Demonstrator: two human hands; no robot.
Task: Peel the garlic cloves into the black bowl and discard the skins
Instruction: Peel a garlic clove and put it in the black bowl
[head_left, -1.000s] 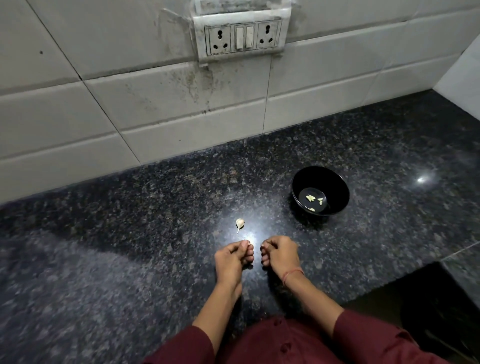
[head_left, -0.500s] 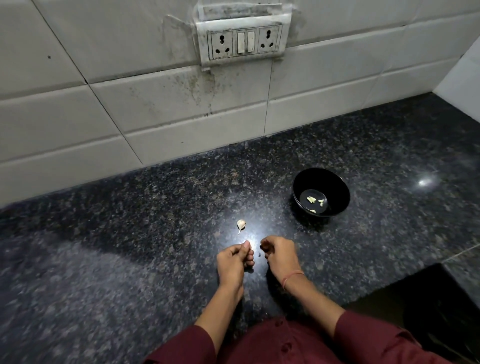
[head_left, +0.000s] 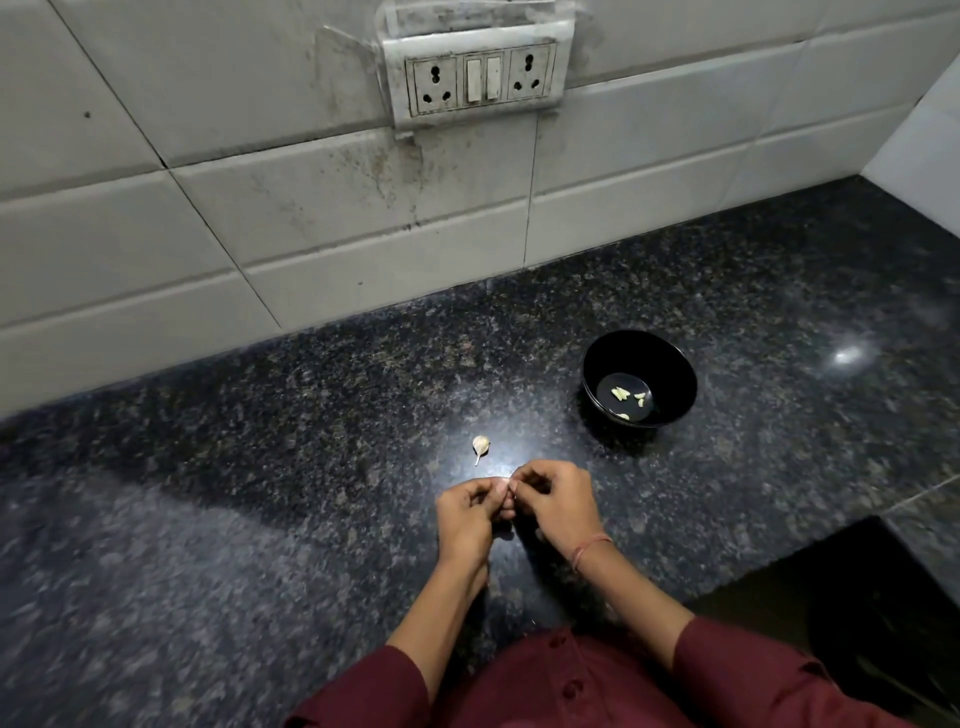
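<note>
A black bowl (head_left: 675, 374) stands on the dark granite counter, right of centre, with three peeled garlic cloves (head_left: 619, 394) lying in its bottom. One unpeeled garlic clove (head_left: 480, 445) with a thin stem lies on the counter just beyond my hands. My left hand (head_left: 465, 517) and my right hand (head_left: 558, 501) meet fingertip to fingertip near the counter's front, pinched together on a small pale garlic clove (head_left: 503, 486) that is mostly hidden by the fingers.
The granite counter (head_left: 260, 493) runs back to a white tiled wall carrying a socket panel (head_left: 475, 78). A white side wall (head_left: 924, 130) closes the right end. At the lower right the counter edge drops to a dark recess (head_left: 857, 623).
My hands were slightly apart before; they have come together and now touch at the fingertips on the clove. The bowl and the loose clove have not moved.
</note>
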